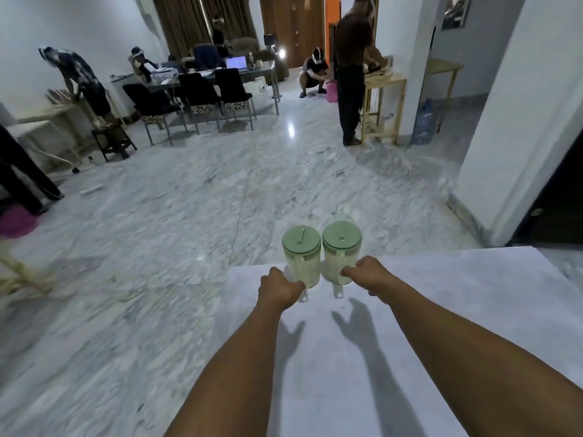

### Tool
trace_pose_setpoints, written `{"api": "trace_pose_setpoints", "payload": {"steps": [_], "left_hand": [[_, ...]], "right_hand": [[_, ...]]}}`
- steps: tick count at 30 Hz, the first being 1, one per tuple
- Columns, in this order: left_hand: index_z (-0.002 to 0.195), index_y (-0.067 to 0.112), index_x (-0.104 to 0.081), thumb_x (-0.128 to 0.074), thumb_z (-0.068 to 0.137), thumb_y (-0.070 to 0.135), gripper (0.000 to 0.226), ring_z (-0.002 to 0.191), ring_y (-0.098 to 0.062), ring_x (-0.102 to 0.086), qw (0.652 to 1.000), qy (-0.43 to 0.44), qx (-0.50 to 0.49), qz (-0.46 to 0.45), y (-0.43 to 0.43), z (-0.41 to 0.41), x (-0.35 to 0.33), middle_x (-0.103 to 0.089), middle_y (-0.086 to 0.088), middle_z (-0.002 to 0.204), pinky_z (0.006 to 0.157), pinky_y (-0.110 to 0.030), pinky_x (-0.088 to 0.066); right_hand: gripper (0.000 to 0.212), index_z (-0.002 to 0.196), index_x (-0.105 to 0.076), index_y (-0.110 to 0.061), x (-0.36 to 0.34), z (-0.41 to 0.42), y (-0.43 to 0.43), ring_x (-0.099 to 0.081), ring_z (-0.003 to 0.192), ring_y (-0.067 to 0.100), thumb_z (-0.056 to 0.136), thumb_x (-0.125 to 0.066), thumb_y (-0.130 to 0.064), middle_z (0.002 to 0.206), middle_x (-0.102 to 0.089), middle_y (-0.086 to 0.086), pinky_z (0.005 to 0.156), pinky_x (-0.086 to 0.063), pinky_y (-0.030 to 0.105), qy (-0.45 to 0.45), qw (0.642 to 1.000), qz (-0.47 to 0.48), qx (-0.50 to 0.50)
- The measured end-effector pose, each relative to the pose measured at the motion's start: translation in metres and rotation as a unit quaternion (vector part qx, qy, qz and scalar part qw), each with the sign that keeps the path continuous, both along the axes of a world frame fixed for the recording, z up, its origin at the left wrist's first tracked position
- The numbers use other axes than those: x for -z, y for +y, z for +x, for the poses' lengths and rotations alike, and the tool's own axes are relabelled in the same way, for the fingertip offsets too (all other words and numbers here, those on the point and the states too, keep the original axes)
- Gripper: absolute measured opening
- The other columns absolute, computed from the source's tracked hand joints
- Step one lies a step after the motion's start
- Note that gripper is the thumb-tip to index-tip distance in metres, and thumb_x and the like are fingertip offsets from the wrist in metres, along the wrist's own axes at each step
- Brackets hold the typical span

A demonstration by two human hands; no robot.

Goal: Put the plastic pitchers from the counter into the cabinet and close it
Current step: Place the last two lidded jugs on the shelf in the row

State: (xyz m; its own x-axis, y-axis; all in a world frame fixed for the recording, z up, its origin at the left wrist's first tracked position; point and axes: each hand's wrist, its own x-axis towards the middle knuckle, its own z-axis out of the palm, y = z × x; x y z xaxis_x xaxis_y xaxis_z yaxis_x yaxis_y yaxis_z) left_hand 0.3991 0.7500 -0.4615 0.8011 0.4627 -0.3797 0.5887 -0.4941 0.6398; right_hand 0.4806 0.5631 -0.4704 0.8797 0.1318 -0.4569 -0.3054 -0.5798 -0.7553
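Note:
Two pale green plastic pitchers with green lids stand side by side at the far edge of the white counter [410,310]. My left hand [279,287] is closed around the handle of the left pitcher [302,253]. My right hand [369,274] grips the handle side of the right pitcher [341,247]. Both pitchers are upright, their bases resting on or just above the counter. No cabinet is in view.
Beyond the counter lies an open marble floor [189,216]. A white pillar [520,121] stands at the right. Far back are a desk with chairs [202,89], wooden tables [383,99], a water jug [424,123] and several people.

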Motion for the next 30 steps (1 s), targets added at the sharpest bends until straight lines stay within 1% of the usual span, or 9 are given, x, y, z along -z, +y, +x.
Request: {"api": "trace_pose_setpoints", "payload": {"steps": [3,4,6,11,15,18,21,23,30], "left_hand": [[0.139,0.005,-0.047,-0.073,0.085,0.039,0.069,0.132,-0.031,-0.051,0.999,0.012,-0.02,-0.027,0.001,0.034,0.021,-0.054,-0.014,0.143,0.093,-0.03,-0.042],[0.138,0.006,-0.048,-0.073,0.085,0.037,0.066,0.131,-0.031,-0.052,0.999,0.013,-0.025,-0.039,0.001,0.043,0.027,-0.056,-0.014,0.141,0.091,-0.029,-0.042],[0.136,0.007,-0.053,-0.074,0.086,0.035,0.061,0.128,-0.031,-0.055,0.997,0.019,-0.038,-0.057,0.0,0.058,0.036,-0.06,-0.013,0.137,0.091,-0.028,-0.043],[0.111,0.008,-0.069,-0.073,0.083,0.031,0.037,0.109,-0.033,-0.065,0.996,0.028,-0.039,-0.07,0.001,0.078,0.045,-0.072,-0.013,0.114,0.092,-0.036,-0.053],[0.082,0.012,-0.066,-0.076,0.065,0.039,0.034,0.092,-0.035,-0.072,0.996,0.012,-0.046,-0.081,0.004,0.085,0.039,-0.074,-0.014,0.092,0.085,-0.046,-0.06],[0.086,0.004,-0.069,-0.076,0.06,0.04,0.045,0.081,-0.038,-0.075,0.994,0.003,-0.037,-0.105,0.007,0.082,0.021,-0.073,-0.019,0.09,0.076,-0.05,-0.063],[0.079,0.006,-0.065,-0.078,0.075,0.03,0.028,0.073,-0.039,-0.076,0.994,-0.013,-0.009,-0.112,-0.001,0.063,-0.016,-0.07,-0.015,0.08,0.07,-0.048,-0.064],[0.077,0.007,-0.063,-0.077,0.078,0.028,0.025,0.068,-0.037,-0.075,0.993,-0.03,0.011,-0.113,-0.01,0.047,-0.036,-0.069,-0.015,0.083,0.068,-0.046,-0.065],[0.087,0.003,-0.06,-0.072,0.083,0.03,0.03,0.059,-0.03,-0.064,0.98,-0.084,0.145,-0.109,-0.065,-0.02,-0.095,-0.063,-0.017,0.075,0.063,-0.039,-0.062]], "right_hand": [[0.046,0.115,-0.056,-0.006,0.028,0.038,0.014,-0.057,0.092,0.026,0.082,-0.07,-0.034,0.107,-0.057,0.011,0.072,-0.046,0.036,0.059,0.998,0.013,0.018],[0.052,0.122,-0.057,-0.004,0.035,0.047,0.018,-0.058,0.105,0.03,0.081,-0.071,-0.034,0.118,-0.059,0.013,0.08,-0.049,0.039,0.069,0.997,0.011,0.027],[0.056,0.127,-0.057,-0.003,0.045,0.061,0.026,-0.057,0.114,0.032,0.081,-0.072,-0.032,0.125,-0.06,0.016,0.089,-0.049,0.042,0.082,0.996,0.005,0.032],[0.056,0.13,-0.054,-0.005,0.057,0.076,0.038,-0.056,0.112,0.033,0.082,-0.071,-0.028,0.128,-0.059,0.017,0.085,-0.049,0.042,0.116,0.992,0.021,0.041],[0.047,0.123,-0.054,-0.007,0.045,0.077,0.033,-0.061,0.105,0.036,0.083,-0.066,-0.028,0.12,-0.06,0.017,0.084,-0.057,0.047,0.109,0.993,0.022,0.046],[0.031,0.115,-0.055,-0.006,0.02,0.072,0.019,-0.063,0.098,0.038,0.089,-0.06,-0.023,0.113,-0.061,0.018,0.076,-0.06,0.047,0.097,0.992,0.044,0.062],[0.014,0.1,-0.056,-0.006,-0.011,0.052,0.001,-0.06,0.084,0.034,0.095,-0.054,-0.019,0.096,-0.059,0.018,0.073,-0.06,0.047,0.086,0.993,0.056,0.061],[0.013,0.09,-0.054,-0.009,-0.034,0.03,-0.013,-0.061,0.079,0.032,0.096,-0.054,-0.021,0.094,-0.059,0.017,0.072,-0.059,0.046,0.064,0.994,0.057,0.073],[0.03,0.11,-0.059,-0.004,-0.101,-0.086,-0.096,-0.068,0.075,0.029,0.093,-0.06,-0.029,0.093,-0.065,0.015,0.064,-0.06,0.039,-0.027,0.984,0.077,0.159]]}}
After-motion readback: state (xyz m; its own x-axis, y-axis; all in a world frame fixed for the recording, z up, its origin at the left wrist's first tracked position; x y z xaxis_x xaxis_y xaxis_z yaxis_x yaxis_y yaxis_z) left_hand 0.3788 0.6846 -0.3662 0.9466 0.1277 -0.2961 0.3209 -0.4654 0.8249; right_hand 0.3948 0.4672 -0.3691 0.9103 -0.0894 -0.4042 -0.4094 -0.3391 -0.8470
